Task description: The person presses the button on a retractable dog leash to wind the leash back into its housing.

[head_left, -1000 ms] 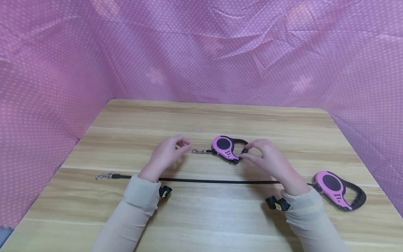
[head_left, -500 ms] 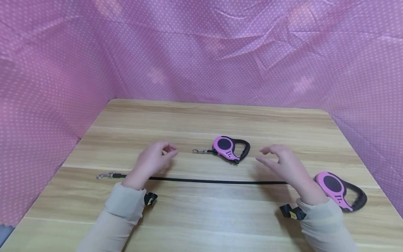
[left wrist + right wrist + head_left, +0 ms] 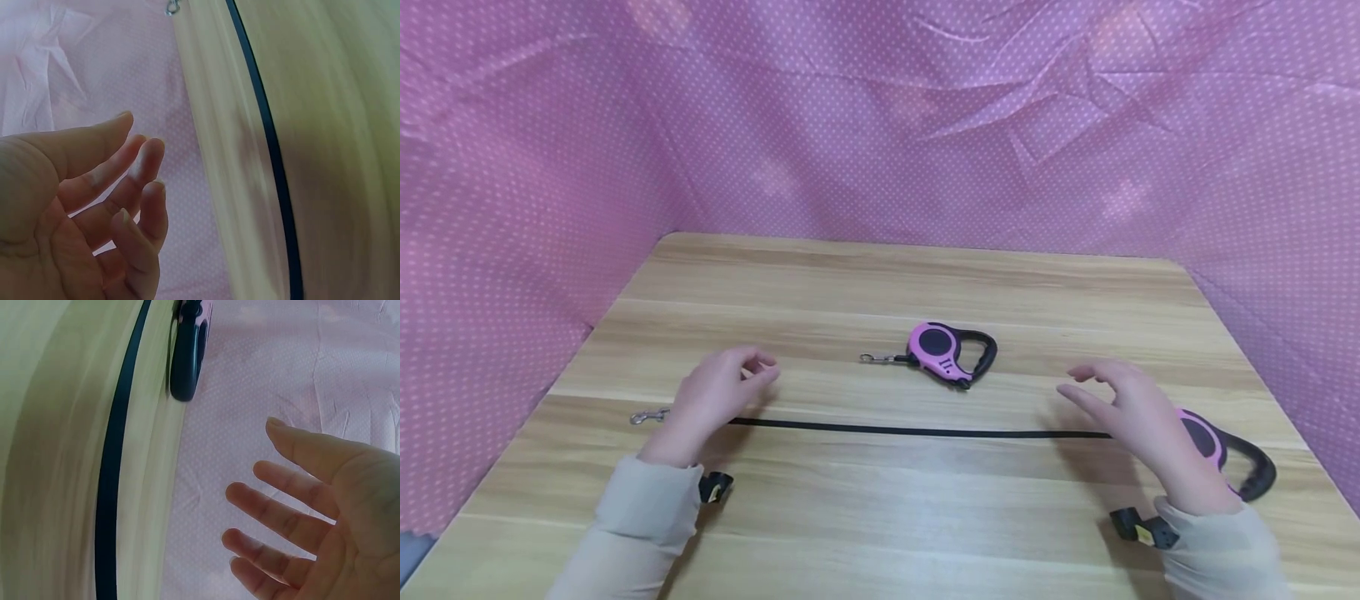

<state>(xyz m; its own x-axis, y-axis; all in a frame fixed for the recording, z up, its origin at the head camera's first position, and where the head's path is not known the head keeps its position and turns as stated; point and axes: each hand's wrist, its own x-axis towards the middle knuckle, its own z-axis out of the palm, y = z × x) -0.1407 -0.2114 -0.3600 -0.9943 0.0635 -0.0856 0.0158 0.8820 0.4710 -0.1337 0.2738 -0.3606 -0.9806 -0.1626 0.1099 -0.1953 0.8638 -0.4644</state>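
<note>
Two pink and black retractable dog leashes lie on the wooden table. The farther leash is wound in, its small metal clip pointing left. On the nearer leash, the black cord runs straight across the table to a silver clip at the left. Its pink casing is partly hidden behind my right wrist. My left hand hovers over the cord's left end, fingers loosely bent and holding nothing. Above the cord's right end, my right hand is relaxed, thumb and fingers apart, with nothing in it.
Pink dotted cloth hangs around the back and sides of the table. Small black wrist cameras, such as the one at the right cuff, are strapped over beige sleeves.
My right hand has let go of the farther leash's handle and moved right and nearer. My left hand has drawn away from that leash's clip, to the left. Both leashes stay put.
</note>
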